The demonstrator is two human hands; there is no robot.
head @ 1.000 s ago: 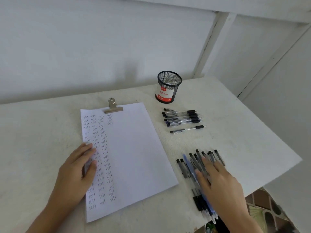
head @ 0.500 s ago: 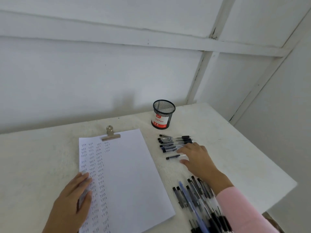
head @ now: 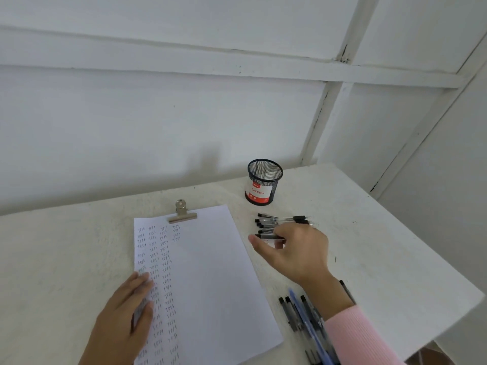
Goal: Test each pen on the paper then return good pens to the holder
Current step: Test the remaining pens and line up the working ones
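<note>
Clear plastic with black ends: that is the pen [head: 264,236] I see pinched between the thumb and curled fingertips of the right hand [head: 297,251]. It sits at the near edge of a row [head: 282,220] of like pens lying side by side, and from my feed I cannot tell whether it is off the surface or resting on it. The hand covers the near part of that row. Just beyond the row stands the holder [head: 274,185], a black mesh cup with a red and white label, upright, and I see no pens standing up out of it. To the left of the row lies the paper [head: 210,272], a white sheet with columns of small written marks down its left side and a metal clip [head: 181,213] at its top edge. The left hand [head: 123,320] rests flat on the sheet's left edge, fingers straight and relaxed, pressing it down over the marks. Nearer me, to the right of the sheet, a pile [head: 297,314] of dark pens lies partly under the right forearm, with a blue pen [head: 308,320] among them. The forearm wears a pink sleeve [head: 361,338]. All of this is on a white table [head: 369,246] set against a white wall [head: 158,114].
</note>
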